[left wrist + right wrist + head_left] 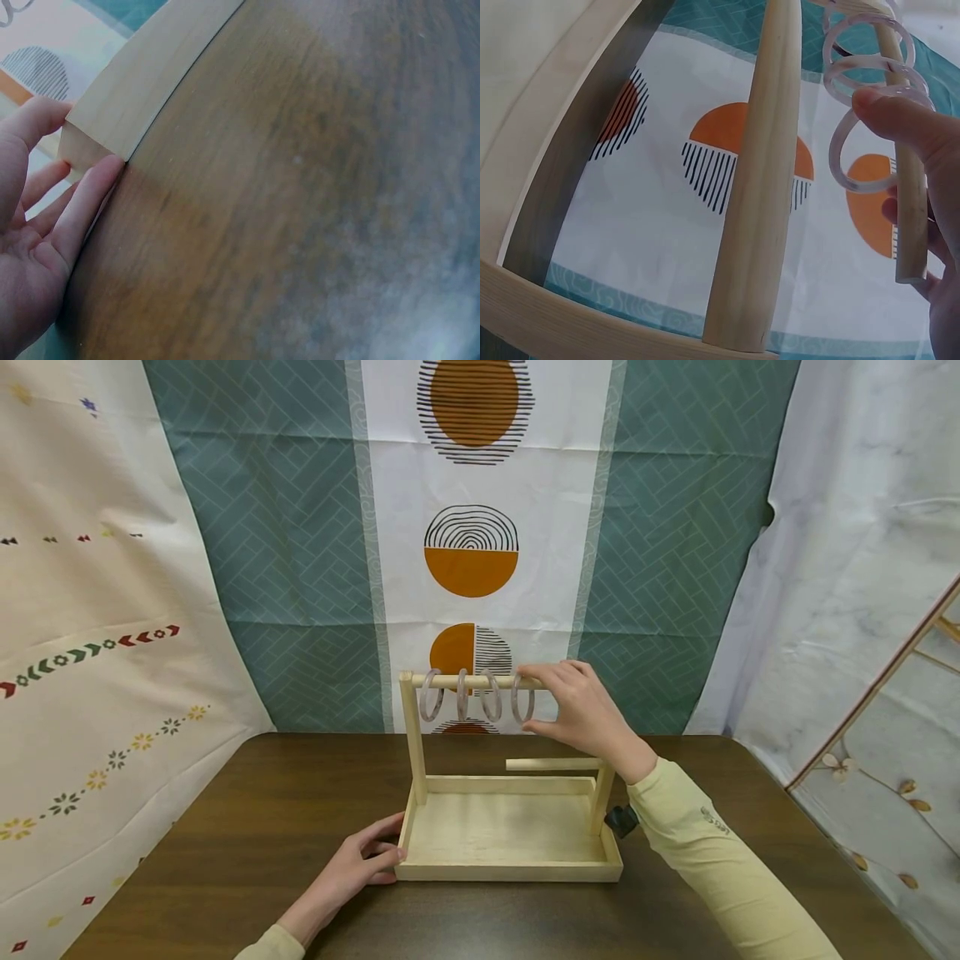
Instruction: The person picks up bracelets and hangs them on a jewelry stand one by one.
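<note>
A pale wooden stand (508, 872) has a shallow tray base, a left post and an upper rod (450, 681). Several translucent bangles (491, 696) hang along that rod. My right hand (588, 710) pinches the rightmost bangle (522, 697) near the rod's free end, thumb below and fingers above in the head view. Its thumb lies against the bangle (838, 154) in the right wrist view. At the tray's left end, my left hand (356, 868) touches the outer wall near the front corner. The left fingertips rest against that corner (94, 146) without wrapping round it.
A lower rod (551, 764) juts left from a shorter right post (602, 797). The stand sits on a dark brown table (285, 793). A patterned cloth (300, 568) hangs behind it. A black wrist camera (622, 821) is beneath my right sleeve.
</note>
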Available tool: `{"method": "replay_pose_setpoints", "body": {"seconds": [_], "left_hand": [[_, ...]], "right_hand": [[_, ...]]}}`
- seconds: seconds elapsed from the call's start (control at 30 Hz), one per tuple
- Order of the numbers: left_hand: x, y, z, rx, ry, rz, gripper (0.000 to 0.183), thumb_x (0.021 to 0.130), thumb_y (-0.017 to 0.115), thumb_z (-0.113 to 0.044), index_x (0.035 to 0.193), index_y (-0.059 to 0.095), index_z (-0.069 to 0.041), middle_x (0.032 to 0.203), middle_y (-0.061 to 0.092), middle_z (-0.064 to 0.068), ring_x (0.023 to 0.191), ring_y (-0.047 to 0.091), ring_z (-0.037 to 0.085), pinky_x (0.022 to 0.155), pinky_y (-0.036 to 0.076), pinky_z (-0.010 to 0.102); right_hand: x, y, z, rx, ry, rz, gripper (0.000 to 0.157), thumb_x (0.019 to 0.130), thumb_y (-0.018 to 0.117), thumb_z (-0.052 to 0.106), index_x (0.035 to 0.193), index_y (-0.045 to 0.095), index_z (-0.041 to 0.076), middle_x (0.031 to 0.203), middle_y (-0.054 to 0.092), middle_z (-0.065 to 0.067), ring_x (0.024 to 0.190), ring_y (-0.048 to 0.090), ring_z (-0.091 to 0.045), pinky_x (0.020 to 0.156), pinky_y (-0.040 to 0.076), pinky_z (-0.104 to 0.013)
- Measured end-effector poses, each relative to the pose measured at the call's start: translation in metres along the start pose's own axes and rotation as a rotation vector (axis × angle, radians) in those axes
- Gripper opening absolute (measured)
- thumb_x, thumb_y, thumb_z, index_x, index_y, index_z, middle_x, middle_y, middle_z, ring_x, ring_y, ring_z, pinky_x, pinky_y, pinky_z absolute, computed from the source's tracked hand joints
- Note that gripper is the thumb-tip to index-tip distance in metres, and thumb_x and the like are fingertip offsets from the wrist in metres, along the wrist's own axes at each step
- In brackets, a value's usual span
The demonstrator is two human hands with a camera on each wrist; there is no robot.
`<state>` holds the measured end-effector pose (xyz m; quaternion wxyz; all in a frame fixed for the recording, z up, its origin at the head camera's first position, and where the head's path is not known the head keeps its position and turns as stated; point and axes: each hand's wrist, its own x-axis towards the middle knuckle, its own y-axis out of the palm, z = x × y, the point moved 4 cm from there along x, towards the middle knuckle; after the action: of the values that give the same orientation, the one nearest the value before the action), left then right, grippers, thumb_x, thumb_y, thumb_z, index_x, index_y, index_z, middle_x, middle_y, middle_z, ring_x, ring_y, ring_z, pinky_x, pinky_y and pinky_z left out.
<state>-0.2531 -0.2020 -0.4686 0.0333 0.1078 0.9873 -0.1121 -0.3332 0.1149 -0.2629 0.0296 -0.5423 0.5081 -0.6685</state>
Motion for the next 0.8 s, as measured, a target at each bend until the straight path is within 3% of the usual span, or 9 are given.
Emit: {"method": "replay_pose_setpoints", "body": {"seconds": [0.8], "left_hand": [[0.0001,-0.0004,0.0011,-0.016,0.011,0.015,0.067,0.094,0.068,-0.025,0.152,0.038,-0.009,0.146,0.045,0.023,0.109,0.061,0.021,0.082,0.06,0.039]], "right_hand": [[0.0011,0.0057,-0.0018,-0.038,0.048,0.077,0.075,0.072,0.085,0.025,0.137,0.05,0.012,0.131,0.063,-0.004,0.115,0.061,-0.022,0.11,0.038,-0.055]]}}
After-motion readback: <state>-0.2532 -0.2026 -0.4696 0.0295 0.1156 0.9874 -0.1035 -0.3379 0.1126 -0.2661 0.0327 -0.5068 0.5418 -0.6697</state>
